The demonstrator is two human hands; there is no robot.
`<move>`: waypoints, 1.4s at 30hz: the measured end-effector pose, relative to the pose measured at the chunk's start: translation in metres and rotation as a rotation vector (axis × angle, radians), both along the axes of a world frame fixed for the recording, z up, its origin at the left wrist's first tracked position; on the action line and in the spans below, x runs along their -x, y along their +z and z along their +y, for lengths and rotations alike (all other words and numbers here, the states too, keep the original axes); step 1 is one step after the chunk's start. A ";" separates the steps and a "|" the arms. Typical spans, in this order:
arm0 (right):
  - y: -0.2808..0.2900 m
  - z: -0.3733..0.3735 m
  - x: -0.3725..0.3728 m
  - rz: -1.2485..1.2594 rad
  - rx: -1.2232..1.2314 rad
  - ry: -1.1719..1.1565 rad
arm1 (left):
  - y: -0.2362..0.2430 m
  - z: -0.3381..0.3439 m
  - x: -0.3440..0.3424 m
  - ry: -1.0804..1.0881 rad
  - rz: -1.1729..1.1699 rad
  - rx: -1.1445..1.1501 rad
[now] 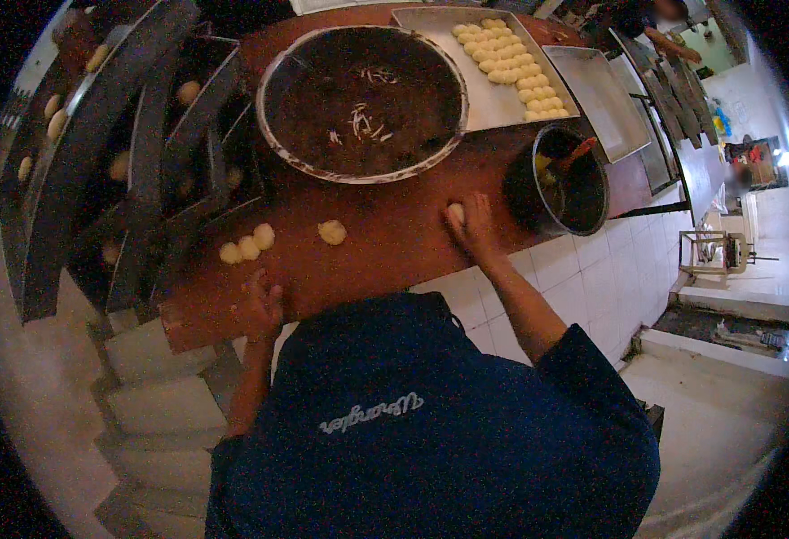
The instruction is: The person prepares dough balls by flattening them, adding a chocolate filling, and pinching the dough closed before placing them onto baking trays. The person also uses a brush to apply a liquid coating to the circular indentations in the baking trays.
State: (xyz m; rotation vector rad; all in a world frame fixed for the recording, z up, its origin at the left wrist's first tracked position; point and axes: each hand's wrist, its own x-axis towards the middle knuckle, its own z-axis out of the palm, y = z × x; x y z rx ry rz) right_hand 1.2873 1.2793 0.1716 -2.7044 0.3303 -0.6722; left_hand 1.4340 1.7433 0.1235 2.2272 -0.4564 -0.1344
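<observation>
Our right grip (473, 225) closes lightly on a small dough ball (455, 213) between one and two o'clock; our left grip (264, 305) is relaxed and empty at eight, near the three-lobed dough row (249, 248). Should our right forearm swing wide, it could knock the dark pot (522, 193) at two, which appears close to the edge. Our brown worktop (394, 234) carries a broad basin (304, 99) towards twelve and a dough-filled tray (493, 106) at one. Around us, white tiles (547, 269) show at three, dark pans (156, 153) at ten.
</observation>
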 end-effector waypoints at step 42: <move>0.208 0.269 -0.182 0.433 -0.765 0.577 | 0.023 0.067 -0.029 -0.094 -0.015 -0.125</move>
